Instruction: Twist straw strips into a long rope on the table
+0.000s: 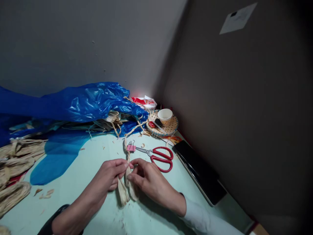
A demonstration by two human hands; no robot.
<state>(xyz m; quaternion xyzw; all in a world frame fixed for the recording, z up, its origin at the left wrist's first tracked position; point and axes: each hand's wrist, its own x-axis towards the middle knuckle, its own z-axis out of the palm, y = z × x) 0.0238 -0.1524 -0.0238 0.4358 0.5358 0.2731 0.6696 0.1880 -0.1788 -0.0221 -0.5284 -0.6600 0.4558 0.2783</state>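
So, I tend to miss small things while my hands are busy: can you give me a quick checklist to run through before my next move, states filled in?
1. Left hand grip closed on the braid: ok, thumb and finger pinch it.
2. Right hand grip firm: cannot tell; its fingers are at the strips, but the pressure doesn't show.
3. Pink clip fastened to the braid: cannot tell; it lies right beside it.
4. Scissors clear of both hands: ok, just beyond the right hand.
5. Table free of scraps: not ok, several lie on it.
6. Cup upright: ok.
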